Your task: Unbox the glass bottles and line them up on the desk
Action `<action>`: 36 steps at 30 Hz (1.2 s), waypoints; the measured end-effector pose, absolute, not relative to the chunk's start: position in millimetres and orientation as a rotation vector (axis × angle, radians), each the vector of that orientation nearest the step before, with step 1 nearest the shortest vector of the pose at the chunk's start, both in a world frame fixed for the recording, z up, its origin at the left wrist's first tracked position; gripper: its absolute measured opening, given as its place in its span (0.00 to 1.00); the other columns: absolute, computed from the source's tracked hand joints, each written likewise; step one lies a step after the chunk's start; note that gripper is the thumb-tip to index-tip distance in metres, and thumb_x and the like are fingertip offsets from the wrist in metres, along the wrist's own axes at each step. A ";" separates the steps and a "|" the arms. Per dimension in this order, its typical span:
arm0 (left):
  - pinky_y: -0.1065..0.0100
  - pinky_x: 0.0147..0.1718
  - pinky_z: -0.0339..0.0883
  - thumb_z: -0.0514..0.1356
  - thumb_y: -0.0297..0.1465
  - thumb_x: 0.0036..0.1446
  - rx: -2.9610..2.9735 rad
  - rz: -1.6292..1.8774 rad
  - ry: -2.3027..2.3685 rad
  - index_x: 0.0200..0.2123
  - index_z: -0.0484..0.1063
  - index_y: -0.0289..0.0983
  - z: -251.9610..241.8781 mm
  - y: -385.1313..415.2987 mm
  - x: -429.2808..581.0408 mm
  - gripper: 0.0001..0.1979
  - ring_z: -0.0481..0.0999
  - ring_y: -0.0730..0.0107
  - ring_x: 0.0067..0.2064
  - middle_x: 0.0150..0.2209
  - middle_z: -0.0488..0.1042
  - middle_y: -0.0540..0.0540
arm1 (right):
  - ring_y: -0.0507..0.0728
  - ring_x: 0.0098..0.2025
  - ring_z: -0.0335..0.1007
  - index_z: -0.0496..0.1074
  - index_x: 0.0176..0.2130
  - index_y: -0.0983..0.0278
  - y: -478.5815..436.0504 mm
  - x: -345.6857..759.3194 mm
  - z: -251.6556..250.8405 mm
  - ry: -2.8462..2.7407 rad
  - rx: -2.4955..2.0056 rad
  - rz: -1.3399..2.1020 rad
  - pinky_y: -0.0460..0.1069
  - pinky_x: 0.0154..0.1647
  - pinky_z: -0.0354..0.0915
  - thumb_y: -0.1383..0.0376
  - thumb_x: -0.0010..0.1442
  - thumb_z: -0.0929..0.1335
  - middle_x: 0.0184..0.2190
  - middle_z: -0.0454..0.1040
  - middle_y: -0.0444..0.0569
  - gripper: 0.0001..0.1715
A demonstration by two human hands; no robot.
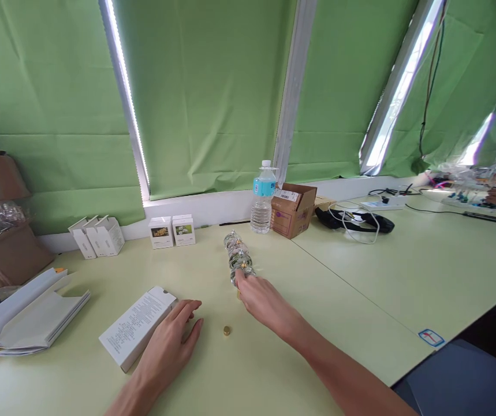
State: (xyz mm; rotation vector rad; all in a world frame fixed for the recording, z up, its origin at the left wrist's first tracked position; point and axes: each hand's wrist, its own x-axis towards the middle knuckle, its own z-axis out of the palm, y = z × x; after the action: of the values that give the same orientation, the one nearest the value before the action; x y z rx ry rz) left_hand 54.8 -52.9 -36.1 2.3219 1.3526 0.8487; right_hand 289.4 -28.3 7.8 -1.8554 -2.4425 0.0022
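A white printed cardboard carton (137,327) lies just beside the open left hand (165,352), fingers apart. A small round gold cap (227,330) sits between the hands. The open, unclasped right hand (265,306), the nearer one, touches the near end of a row of clear glass bottles (239,260), whose long axis runs toward the back edge of the pale green table (273,370).

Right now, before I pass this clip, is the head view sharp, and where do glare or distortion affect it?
In the head view, strong glare runs along the window gaps beside the green blind, and wide-angle distortion leans those gaps outward. Also in the head view, the right hand, left hand and clear glass items look fairly sharp, without obvious motion blur.
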 end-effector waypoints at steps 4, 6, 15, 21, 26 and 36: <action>0.61 0.45 0.70 0.50 0.36 0.65 2.334 0.825 1.343 0.52 0.65 0.44 -35.4 -53.4 55.3 0.14 0.74 0.64 0.48 0.50 0.71 0.46 | 0.58 0.33 0.71 0.65 0.44 0.67 -26.4 291.6 10.3 -2.412 -1.891 0.056 0.49 0.28 0.52 0.73 0.64 0.60 0.32 0.72 0.54 0.09; 0.61 0.45 0.69 0.49 0.35 0.65 2.333 0.812 1.349 0.52 0.64 0.44 -34.5 -53.9 55.4 0.14 0.73 0.64 0.48 0.51 0.71 0.46 | 0.57 0.33 0.71 0.66 0.42 0.66 -26.0 291.7 13.1 -2.401 -1.898 0.085 0.48 0.29 0.52 0.71 0.65 0.60 0.32 0.73 0.53 0.07; 0.60 0.46 0.69 0.50 0.35 0.65 2.369 0.810 1.360 0.52 0.65 0.44 -31.9 -54.4 55.5 0.14 0.74 0.63 0.48 0.51 0.71 0.46 | 0.53 0.32 0.69 0.71 0.39 0.62 -39.3 286.7 21.0 -2.519 -1.474 0.576 0.45 0.28 0.55 0.54 0.59 0.68 0.31 0.75 0.44 0.14; 0.60 0.46 0.70 0.50 0.34 0.64 2.397 0.832 1.362 0.51 0.66 0.45 -32.4 -54.3 55.2 0.13 0.75 0.62 0.48 0.51 0.72 0.47 | 0.53 0.33 0.67 0.71 0.35 0.63 -42.4 286.1 9.9 -2.648 -1.391 0.620 0.45 0.27 0.54 0.68 0.54 0.67 0.32 0.73 0.45 0.06; 0.61 0.44 0.72 0.51 0.34 0.64 2.412 0.838 1.362 0.50 0.69 0.45 -31.9 -54.4 54.7 0.14 0.76 0.61 0.47 0.51 0.72 0.46 | 0.53 0.33 0.64 0.69 0.33 0.63 -35.3 311.2 21.3 -2.486 -1.771 0.454 0.45 0.26 0.51 0.75 0.52 0.65 0.33 0.70 0.45 0.09; 0.62 0.45 0.72 0.51 0.34 0.64 2.448 0.837 1.351 0.49 0.69 0.45 -32.0 -55.2 54.2 0.13 0.75 0.63 0.48 0.51 0.72 0.47 | 0.52 0.27 0.58 0.64 0.29 0.64 -23.8 314.2 16.3 -2.376 -1.908 0.230 0.47 0.25 0.43 0.79 0.55 0.60 0.29 0.66 0.46 0.12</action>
State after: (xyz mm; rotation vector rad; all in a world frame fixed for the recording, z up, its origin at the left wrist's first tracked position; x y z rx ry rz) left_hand 54.2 -55.2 -32.0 2.4483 1.3506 0.8369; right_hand 314.2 -23.8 16.3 -1.9080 -2.3760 0.2296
